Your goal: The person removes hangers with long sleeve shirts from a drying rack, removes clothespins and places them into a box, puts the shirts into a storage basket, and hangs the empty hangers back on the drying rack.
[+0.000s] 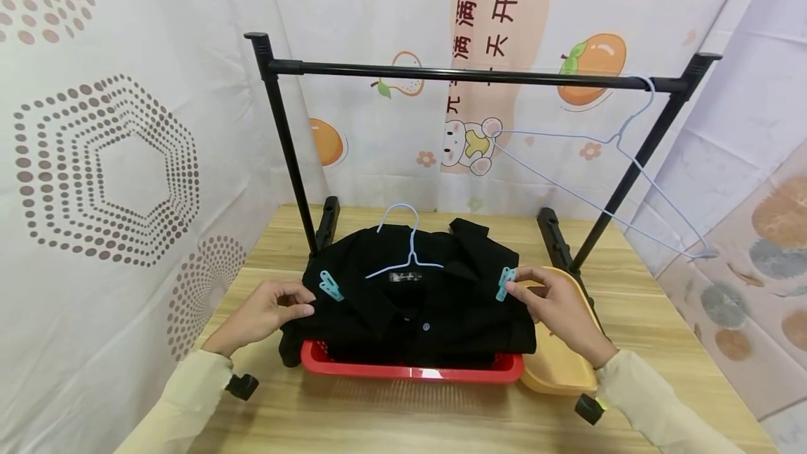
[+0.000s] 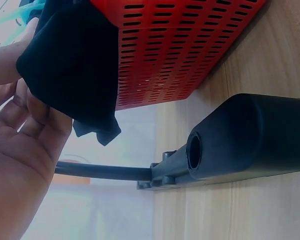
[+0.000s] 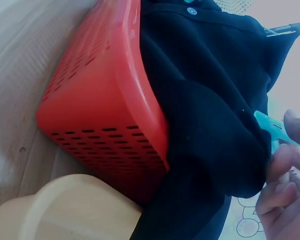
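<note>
A black garment (image 1: pixel 435 307) with a collar and buttons lies over a red basket (image 1: pixel 412 372), a blue hanger (image 1: pixel 412 258) at its neck. One teal clip (image 1: pixel 330 286) is on the garment's left side, another teal clip (image 1: pixel 505 284) on its right. My right hand (image 1: pixel 557 303) pinches the right clip between thumb and fingers, also seen in the right wrist view, where the clip (image 3: pixel 274 128) meets the cloth. My left hand (image 1: pixel 267 310) holds the garment's left edge; in the left wrist view its fingers lie behind the black cloth (image 2: pixel 75 65).
A black rack's bar (image 1: pixel 441 74) spans above the garment, with a second blue hanger (image 1: pixel 555 135) hanging at its right end. A yellow container (image 1: pixel 557 363) stands right of the basket, partly behind my right hand. The rack's black feet (image 2: pixel 250 135) rest on the wooden table (image 1: pixel 378 426).
</note>
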Motion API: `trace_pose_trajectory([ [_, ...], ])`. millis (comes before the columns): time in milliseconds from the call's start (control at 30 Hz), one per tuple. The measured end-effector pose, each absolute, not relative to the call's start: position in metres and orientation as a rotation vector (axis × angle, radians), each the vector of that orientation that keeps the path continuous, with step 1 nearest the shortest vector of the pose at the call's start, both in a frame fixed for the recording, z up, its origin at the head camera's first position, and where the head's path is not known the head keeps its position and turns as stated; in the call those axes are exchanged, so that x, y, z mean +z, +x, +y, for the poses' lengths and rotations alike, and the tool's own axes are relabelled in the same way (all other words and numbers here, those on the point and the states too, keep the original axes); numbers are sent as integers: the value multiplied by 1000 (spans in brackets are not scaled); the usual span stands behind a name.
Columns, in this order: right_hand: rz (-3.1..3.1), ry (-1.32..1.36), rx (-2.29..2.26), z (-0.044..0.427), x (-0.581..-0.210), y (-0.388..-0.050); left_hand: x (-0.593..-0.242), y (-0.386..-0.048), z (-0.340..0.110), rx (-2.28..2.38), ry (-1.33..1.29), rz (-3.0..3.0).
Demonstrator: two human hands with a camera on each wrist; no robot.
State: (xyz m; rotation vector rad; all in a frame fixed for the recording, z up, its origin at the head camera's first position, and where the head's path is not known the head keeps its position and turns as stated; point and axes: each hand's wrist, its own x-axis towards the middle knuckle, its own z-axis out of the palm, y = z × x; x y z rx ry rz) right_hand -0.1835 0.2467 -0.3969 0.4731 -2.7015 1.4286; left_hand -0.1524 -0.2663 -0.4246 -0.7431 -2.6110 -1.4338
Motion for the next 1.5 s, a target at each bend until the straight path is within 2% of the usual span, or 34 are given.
trace_pose_trajectory([
  [200,-2615,521,1517,247,-393,-183,-425,-153,-266,-1435,-736,-2608],
  [767,-2455,711,1284,239,-388,-178,-425,-152,-264,-1440,-691,-2618],
  [1500,-2322,587,1382,239,-379,-189,-427,-150,-265,-1492,-598,-2644],
])
